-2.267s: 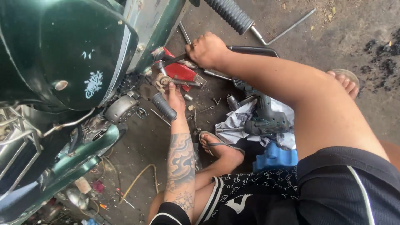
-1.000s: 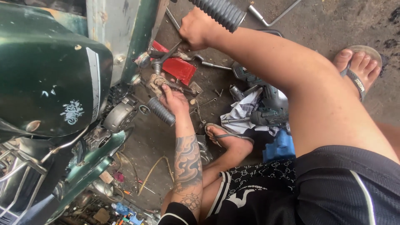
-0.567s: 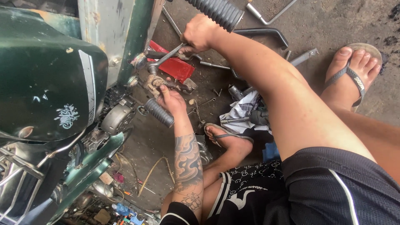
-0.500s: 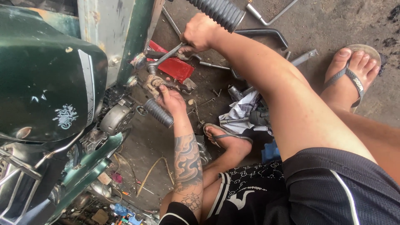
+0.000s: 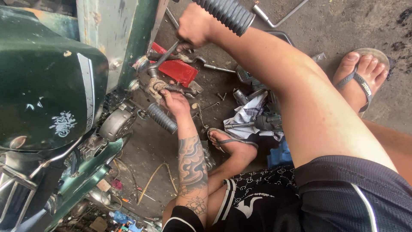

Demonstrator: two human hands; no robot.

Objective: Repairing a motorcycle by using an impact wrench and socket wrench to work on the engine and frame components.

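Head view: a metal wrench [image 5: 165, 56] is held in the right hand [image 5: 195, 28], which is closed tight around the top end of it. The long line of the wrench runs on a slant, from the hand at the upper right down to the lower left. Its low end is set on a rusty metal part [image 5: 154, 83] at the side of the green motorbike [image 5: 47, 94]. The very tip is hard to make out (it is mixed in with the dirty metal there).

The left hand [image 5: 174, 101] is seen just below that rusty part, with the fingers curled onto it. What is under the fingers is hidden. A black ribbed footpeg [image 5: 162, 118] sticks out just beside this hand, pointing down to the right.

A red box [image 5: 178, 71] lies on the floor [image 5: 343, 21] behind the wrench. A black ribbed grip [image 5: 227, 15] is seen in front of the right wrist, and its top is cut off by the edge. A checked rag [image 5: 249, 116] lies by the feet, with a dark tool on it that cannot be told.
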